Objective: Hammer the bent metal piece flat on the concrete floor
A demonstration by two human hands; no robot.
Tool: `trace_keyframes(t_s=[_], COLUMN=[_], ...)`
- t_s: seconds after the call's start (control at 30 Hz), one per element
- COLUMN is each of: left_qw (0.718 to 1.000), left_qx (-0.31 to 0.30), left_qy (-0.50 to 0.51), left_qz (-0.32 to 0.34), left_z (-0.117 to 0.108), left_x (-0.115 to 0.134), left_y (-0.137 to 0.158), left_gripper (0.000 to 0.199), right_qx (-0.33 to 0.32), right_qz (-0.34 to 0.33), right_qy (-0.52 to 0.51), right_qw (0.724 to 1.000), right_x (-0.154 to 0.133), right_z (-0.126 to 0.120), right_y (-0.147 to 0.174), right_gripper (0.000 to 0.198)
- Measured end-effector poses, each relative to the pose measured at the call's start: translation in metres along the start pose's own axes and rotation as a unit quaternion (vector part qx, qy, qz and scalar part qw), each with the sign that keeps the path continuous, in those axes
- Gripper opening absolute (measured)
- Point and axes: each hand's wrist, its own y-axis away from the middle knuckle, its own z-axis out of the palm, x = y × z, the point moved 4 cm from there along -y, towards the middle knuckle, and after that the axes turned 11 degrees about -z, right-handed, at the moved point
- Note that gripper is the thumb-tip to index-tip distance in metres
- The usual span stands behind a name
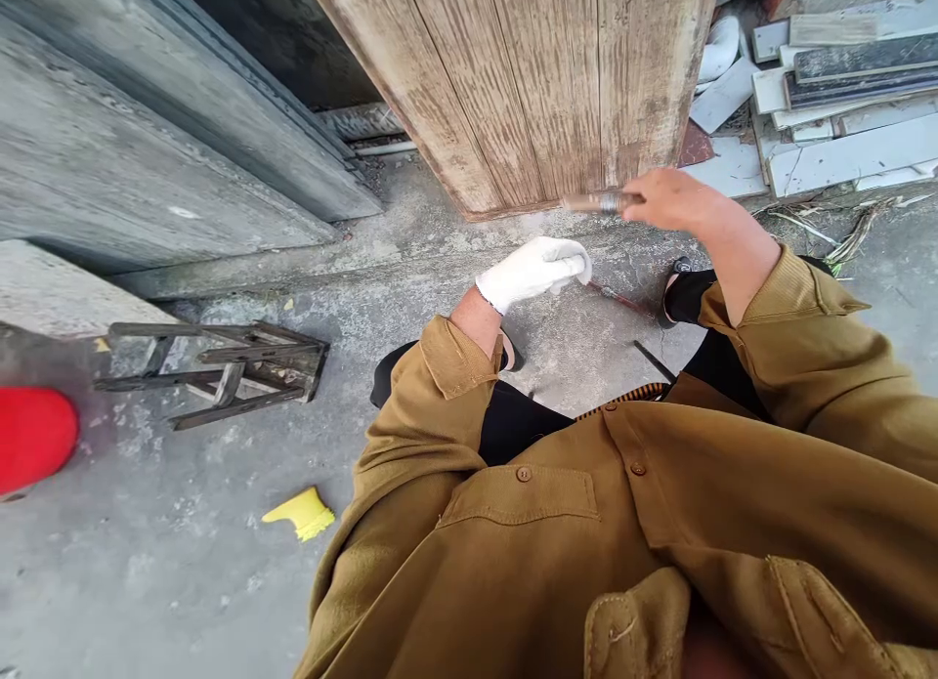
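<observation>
My right hand (pixel 663 198), bare, is closed round a paintbrush (pixel 605 202) with a metal band. The brush is blurred, its bristles pointing left by the lower edge of a worn wooden panel (pixel 542 93). Whether the bristles touch the wood I cannot tell. My left hand (pixel 532 272) wears a white glove, and its fingers curl in below the panel's bottom edge. A pale rounded edge shows at the fingertips; what it belongs to is unclear. Just beyond them is a thin reddish rod (pixel 619 296), and I cannot tell whether the hand holds it.
Stacked boards and tiles (pixel 850 112) lie at the right. A small dark wooden frame (pixel 227 366), a yellow scrap (pixel 304 511) and a round red object (pixel 33 440) are to the left on the concrete floor (pixel 183 581). Grey panels (pixel 168 142) stand at upper left.
</observation>
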Motion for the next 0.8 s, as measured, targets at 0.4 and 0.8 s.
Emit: trace_keyframes(t_s=[0.4, 0.8], left_qw=[0.985, 1.0], left_qx=[0.156, 0.015], left_qy=[-0.074, -0.005], left_qz=[-0.003, 0.02], left_z=[-0.032, 0.008], left_x=[-0.017, 0.001], left_y=[-0.005, 0.0], left_gripper=[0.022, 0.031], right_qx=[-0.357, 0.078], right_qz=[-0.171, 0.016], right_qy=[-0.207, -0.098], right_qw=[0.895, 0.992], right_x=[-0.038, 0.009], right_z=[0.024, -0.022], right_y=[0.028, 0.01], right_gripper=[0.017, 0.023])
